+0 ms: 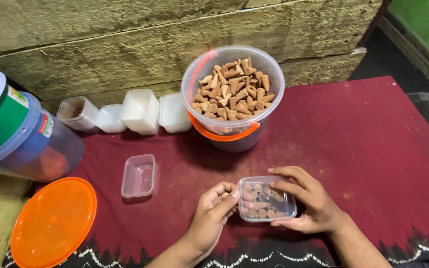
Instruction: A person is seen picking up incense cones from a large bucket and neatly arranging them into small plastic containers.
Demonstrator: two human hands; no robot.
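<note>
A small clear plastic box (265, 199) filled with brown cones lies on the dark red cloth (373, 149) near the front edge. My right hand (308, 204) grips the box from its right side, fingers over the top. My left hand (214, 212) touches its left edge with thumb and fingertips. Behind them stands a clear bucket (233, 94) with an orange handle, full of the same brown cones (233, 90).
An empty clear lid or tray (139, 175) lies left of my hands. An orange round lid (53, 222) sits at the front left, a large tub (16, 134) lies tilted at the far left. Several white and clear boxes (140, 111) line the wooden wall.
</note>
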